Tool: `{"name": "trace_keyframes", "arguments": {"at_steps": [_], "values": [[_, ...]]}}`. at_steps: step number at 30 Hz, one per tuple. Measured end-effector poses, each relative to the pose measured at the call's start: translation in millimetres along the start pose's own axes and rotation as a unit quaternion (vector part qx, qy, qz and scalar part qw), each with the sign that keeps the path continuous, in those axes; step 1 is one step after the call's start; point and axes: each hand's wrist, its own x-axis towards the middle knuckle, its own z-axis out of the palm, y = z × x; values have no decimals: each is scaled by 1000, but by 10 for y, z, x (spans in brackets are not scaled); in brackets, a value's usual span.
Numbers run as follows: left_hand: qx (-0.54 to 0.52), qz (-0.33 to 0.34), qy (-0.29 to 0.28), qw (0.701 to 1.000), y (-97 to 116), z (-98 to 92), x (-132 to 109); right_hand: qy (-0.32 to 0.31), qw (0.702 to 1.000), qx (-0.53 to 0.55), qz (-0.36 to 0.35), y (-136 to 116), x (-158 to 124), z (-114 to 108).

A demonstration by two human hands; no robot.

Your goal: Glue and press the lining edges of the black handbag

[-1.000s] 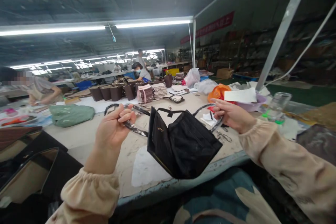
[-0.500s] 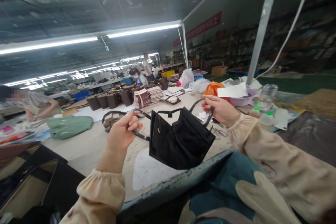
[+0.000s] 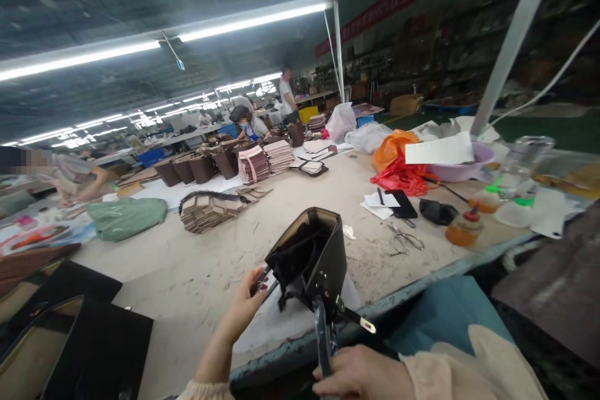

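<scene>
A small black handbag [image 3: 312, 259] stands open-mouthed at the near edge of the worktable [image 3: 197, 275], on a white sheet. My left hand [image 3: 244, 309] pinches the bag's plastic-wrapped handle at the bag's left side. At the bottom edge of the view my right hand [image 3: 360, 375] is closed round the other wrapped handle [image 3: 322, 337], just below the bag's metal strap fitting.
Scissors [image 3: 404, 240], a phone [image 3: 400, 203], glue bottles [image 3: 462, 225], an orange bag and a purple basin [image 3: 462, 169] lie at right. A strapped bundle of brown pieces [image 3: 209, 209] and a green bag [image 3: 124, 217] sit mid-table. Dark bags [image 3: 70, 337] at left. Other people work farther back.
Both hands came down from holding the bag spread in the air by its handles. The bag now rests on the table edge, mouth up, with my hands low and close to me.
</scene>
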Motion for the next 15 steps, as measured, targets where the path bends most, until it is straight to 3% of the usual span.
{"name": "trace_keyframes", "arguments": {"at_steps": [7, 9, 15], "values": [[135, 72, -5, 988, 187, 165, 11, -53, 998, 35, 7, -23, 101, -429], [133, 85, 4, 987, 268, 195, 44, -22, 999, 25, 22, -16, 107, -572], [92, 52, 53, 993, 386, 301, 149, 172, 979, -85, 62, 158, 208, -1202]]}}
